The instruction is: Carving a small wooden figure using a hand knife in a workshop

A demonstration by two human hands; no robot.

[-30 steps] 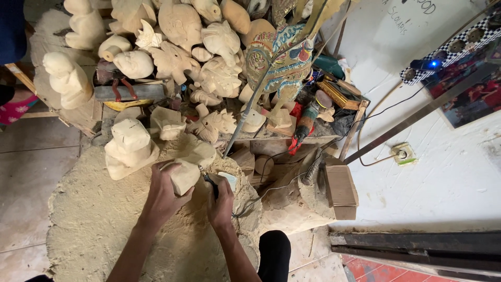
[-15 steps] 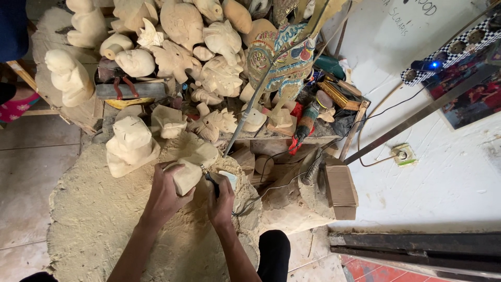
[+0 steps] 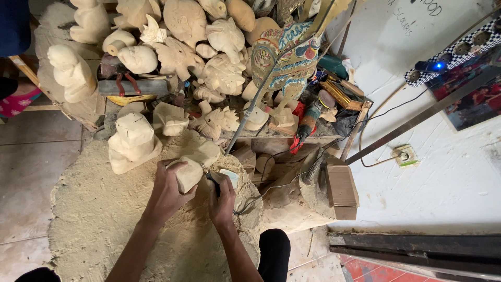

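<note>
Little has shifted: left hand (image 3: 169, 190) still grips the wooden carving (image 3: 189, 175), right hand (image 3: 223, 196) clenched round a small tool (image 3: 210, 177)

- A brown cardboard box (image 3: 342, 190), oblong and plain, stands at the right edge of the sawdust heap, near the wall.
- A glossy poster (image 3: 477, 102) in red and dark blue lies at the far right.
- Dark handwriting (image 3: 417, 10) marks the white wall, top right.
</note>
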